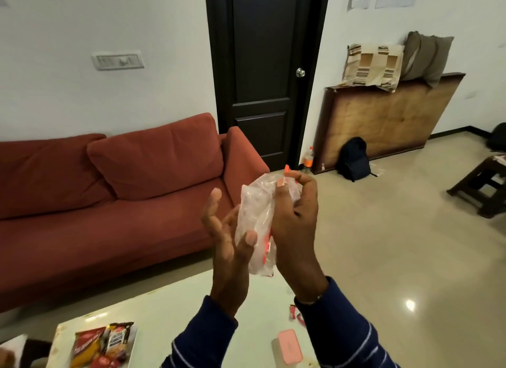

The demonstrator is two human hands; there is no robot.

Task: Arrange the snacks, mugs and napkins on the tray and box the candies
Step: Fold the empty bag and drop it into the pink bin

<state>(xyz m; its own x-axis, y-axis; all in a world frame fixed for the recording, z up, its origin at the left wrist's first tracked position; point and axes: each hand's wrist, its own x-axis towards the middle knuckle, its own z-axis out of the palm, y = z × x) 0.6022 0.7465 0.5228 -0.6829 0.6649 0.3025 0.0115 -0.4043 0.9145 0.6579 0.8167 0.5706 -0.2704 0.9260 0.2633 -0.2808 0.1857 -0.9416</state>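
While the right grip (294, 217) pinches a clear candy bag (256, 225) and the left (227, 230) opens beside it, steady emptying over the pink box (289, 345) below looks wisest.

Sofa (109, 192) rust-red, door (262, 74) dk brown, sleeves (347, 332) navy w/ thin white stripes, box (289, 346) pink.

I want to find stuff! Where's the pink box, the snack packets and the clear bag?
pink box (287, 346), head view, its lid.
snack packets (105, 344), head view, middle packet.
clear bag (253, 217), head view, crinkled middle.
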